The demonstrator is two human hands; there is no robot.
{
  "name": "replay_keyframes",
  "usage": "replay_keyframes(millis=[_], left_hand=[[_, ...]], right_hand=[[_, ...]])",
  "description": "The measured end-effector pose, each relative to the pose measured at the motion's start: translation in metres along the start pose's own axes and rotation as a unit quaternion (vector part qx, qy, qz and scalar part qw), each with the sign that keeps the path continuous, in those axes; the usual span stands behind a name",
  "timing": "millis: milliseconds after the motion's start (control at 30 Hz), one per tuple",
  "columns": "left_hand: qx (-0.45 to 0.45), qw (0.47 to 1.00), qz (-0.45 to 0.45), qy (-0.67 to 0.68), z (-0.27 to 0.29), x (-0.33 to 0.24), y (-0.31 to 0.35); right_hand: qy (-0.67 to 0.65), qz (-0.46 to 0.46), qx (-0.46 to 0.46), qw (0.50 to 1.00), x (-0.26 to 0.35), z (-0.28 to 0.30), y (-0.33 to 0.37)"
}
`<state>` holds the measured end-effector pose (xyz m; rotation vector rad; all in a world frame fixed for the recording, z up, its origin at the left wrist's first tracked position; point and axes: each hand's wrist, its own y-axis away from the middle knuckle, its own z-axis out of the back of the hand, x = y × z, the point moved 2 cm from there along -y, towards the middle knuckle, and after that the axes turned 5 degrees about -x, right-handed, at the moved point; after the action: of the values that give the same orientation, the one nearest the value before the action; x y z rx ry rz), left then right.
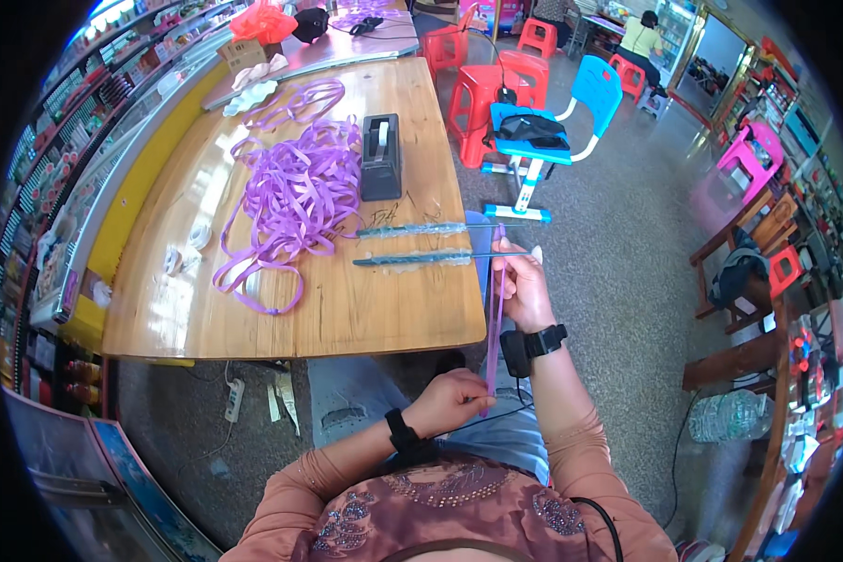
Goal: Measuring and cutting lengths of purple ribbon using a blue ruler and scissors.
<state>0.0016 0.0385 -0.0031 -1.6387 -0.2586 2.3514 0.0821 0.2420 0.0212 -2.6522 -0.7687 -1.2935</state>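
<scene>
A purple ribbon [495, 351] stretches down from the tips of two dark rods [412, 258] that are taped side by side to the table and stick out past its right edge. At the upper end, my right hand [525, 292] pinches the ribbon just by the nearer rod's tip. Below the table edge, close to my lap, my left hand [454, 403] has its fingers closed on the ribbon's lower part. A large tangled heap of purple ribbon loops [300, 187] lies on the wooden table [384, 318]. Behind the rods stands a black tape dispenser [381, 159].
Tape rolls [197, 236] lie on the table's left side, near stocked shelves [75, 140]. A blue and white chair [534, 140] holding a dark bag and red stools [478, 103] stand beyond the right edge. A power strip [234, 400] is on the floor.
</scene>
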Motion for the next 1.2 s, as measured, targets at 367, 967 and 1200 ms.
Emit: replay_keyframes(millis=[367, 967, 1200], left_hand=[[-0.002, 1.0, -0.011, -0.013, 0.0, 0.002, -0.005], [-0.007, 0.999, -0.029, -0.027, -0.002, -0.001, -0.004], [-0.013, 0.999, -0.033, -0.026, -0.003, 0.0, -0.004]], right_hand=[[0.115, 0.08, -0.047, 0.989, 0.007, -0.015, -0.002], [0.001, -0.018, 0.014, 1.0, 0.013, -0.01, -0.011], [0.063, 0.004, -0.011, 0.998, 0.015, -0.011, -0.004]])
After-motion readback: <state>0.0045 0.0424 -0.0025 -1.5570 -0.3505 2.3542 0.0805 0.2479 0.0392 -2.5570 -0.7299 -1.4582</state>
